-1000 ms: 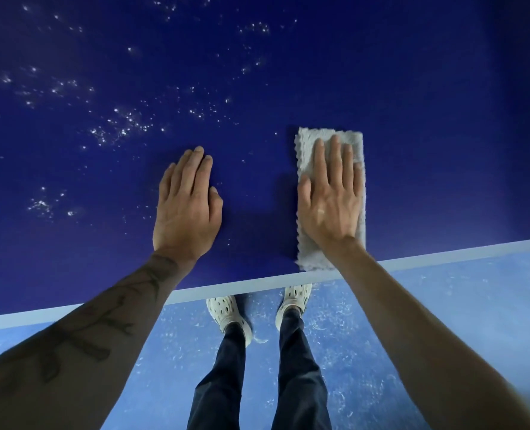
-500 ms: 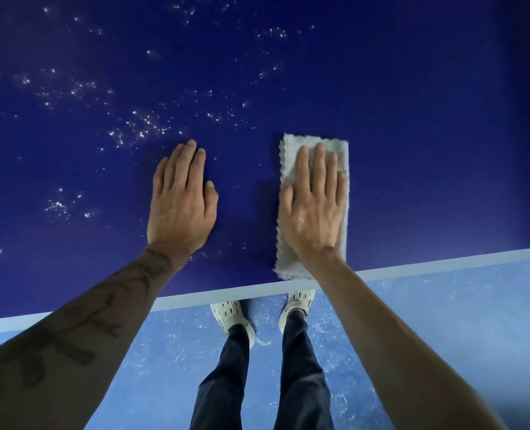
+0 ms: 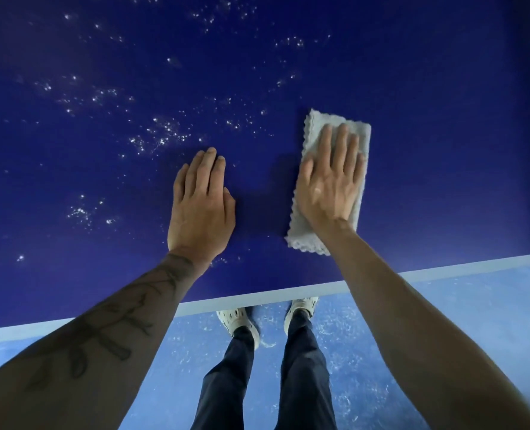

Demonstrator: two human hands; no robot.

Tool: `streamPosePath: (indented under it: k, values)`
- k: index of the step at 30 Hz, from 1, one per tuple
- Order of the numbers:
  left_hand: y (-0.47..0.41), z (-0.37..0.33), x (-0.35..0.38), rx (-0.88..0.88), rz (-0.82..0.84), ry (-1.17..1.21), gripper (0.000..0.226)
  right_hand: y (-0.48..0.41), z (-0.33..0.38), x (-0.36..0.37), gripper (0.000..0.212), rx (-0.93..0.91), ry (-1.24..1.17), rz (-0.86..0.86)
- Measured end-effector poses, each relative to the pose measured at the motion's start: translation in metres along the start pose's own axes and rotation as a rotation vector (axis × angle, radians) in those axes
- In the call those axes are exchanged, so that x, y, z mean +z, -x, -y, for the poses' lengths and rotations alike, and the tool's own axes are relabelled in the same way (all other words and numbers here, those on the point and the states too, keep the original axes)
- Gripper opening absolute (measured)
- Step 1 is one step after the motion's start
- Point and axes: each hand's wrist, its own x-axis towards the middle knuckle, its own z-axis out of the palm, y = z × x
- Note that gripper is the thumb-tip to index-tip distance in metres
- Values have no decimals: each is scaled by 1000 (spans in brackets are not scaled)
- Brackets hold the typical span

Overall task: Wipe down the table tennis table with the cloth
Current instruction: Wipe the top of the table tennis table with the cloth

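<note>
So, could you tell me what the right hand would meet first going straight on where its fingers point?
Past the cloth under the right hand, apparently only bare table; white specks lie leftward.

left hand (image 3: 201,206): palm down, flat on the bench (image 3: 443,150), fingers straight and together, thumb tucked alongside. left forearm (image 3: 152,293) comes in from lower left with a tattoo (image 3: 108,336) on it, wrist straight. right hand (image 3: 328,178): palm down, flat on the cloth (image 3: 304,234), fingers straight, slightly spread, pointing away from the body. right forearm (image 3: 412,305) comes in from lower right, bare. both arms are extended. the hands are near each other, not touching, with the right a bit further out.
</note>
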Motion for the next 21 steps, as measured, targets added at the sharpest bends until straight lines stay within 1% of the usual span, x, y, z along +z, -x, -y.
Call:
streamPosePath:
  k: [1,2,4,6,7,8,11,13,14,15,16,18,19,20,21]
  values:
    - [0,0,0,0,-3,-4,52,-1,14,4,67,-22,-12,2]
    - [0,0,1,-1,-9,-4,52,6,27,7,67,-83,-15,3]
    - [0,0,1,-4,-13,1,52,36,39,16,65,-281,5,14]
    - [0,0,0,0,-8,-7,52,64,27,19,62,-439,16,33]
    - [1,1,0,4,-6,-12,52,69,14,18,62,-460,24,48]
    - [1,1,0,5,-5,-12,52,66,0,14,63,-440,38,55]
    - [0,0,0,-4,1,5,52,27,-19,4,64,-250,79,27]
    - [-1,0,1,-9,2,11,53,-3,-6,2,66,-114,52,-9]
    - [-1,0,2,-10,-3,8,53,-11,7,3,67,-75,27,-14]
    - [-1,1,3,-11,-9,4,53,-13,22,5,67,-74,7,-7]
    - [0,1,4,-12,-13,0,53,-7,36,8,67,-116,-6,4]
    - [0,0,4,-7,-24,-6,52,22,48,13,64,-311,2,54]
    - [0,0,4,-3,-27,-13,52,37,43,12,63,-415,14,81]
    - [-1,0,4,-3,-26,-17,52,45,30,11,62,-479,27,103]
    - [-2,0,3,-9,-22,-14,52,45,12,7,62,-494,39,116]
